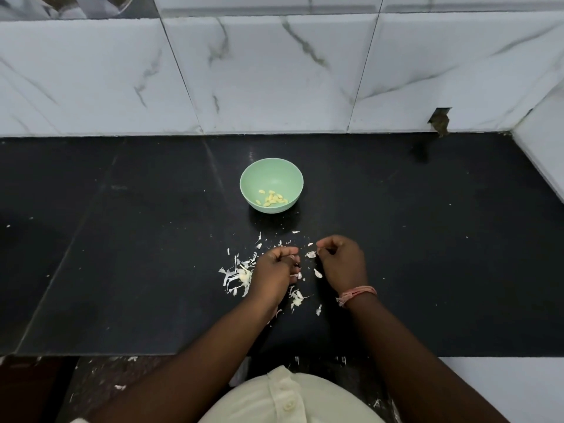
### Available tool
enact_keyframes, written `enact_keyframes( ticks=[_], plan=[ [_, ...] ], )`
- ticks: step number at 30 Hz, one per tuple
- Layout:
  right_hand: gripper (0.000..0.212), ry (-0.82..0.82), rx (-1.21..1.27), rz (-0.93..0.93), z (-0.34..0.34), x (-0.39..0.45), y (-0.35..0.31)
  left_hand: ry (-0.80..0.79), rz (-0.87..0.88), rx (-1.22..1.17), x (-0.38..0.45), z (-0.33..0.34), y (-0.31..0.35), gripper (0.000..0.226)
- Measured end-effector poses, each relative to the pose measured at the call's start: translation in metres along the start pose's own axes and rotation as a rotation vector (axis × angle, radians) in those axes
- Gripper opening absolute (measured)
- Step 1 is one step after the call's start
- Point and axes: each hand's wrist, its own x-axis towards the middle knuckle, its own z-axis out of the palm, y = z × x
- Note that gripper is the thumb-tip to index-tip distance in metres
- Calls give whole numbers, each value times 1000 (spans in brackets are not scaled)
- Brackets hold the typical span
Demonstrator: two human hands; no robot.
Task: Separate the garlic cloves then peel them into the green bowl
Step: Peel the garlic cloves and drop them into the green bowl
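Two bare hands work low over a black stone table point(122, 239) strewn with white papery garlic skins point(236, 276), while a pale green round plastic bowl point(271, 185) stands just beyond them holding a small heap of peeled yellowish garlic cloves point(272, 199). The left hand point(274, 270) is curled, its grip narrow around what looks like a small unpeeled clove point(297, 275) showing at the fingertips. The right hand point(343, 261), with a pink thread band point(357, 293) at the wrist, pinches a thin shred of skin between thumb and fingertip, close beside a loose white piece point(311, 254) on the table. Both forearms reach forward from a cream buttoned shirt point(287, 395), wrists bent downward. The cloves are likely light, firm and slightly slick once bare; the skin is brittle and flaky, best caught at the pointed tip and pulled away.
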Motion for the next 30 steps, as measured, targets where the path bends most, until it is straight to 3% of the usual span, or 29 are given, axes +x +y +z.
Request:
enact_keyframes(
  ticks=[8, 19, 30],
  plan=[
    [10, -59, -122, -64, 1, 1, -3, -20, 29, -10, 0, 0, 7, 20],
    [13, -320, -281, -18, 3, 0, -17, -24, 30, -5, 2, -1, 7, 19],
    [15, -331, -328, -15, 5, 3, -12, -19, 26, 18, 4, -2, 6, 20]
  ],
)
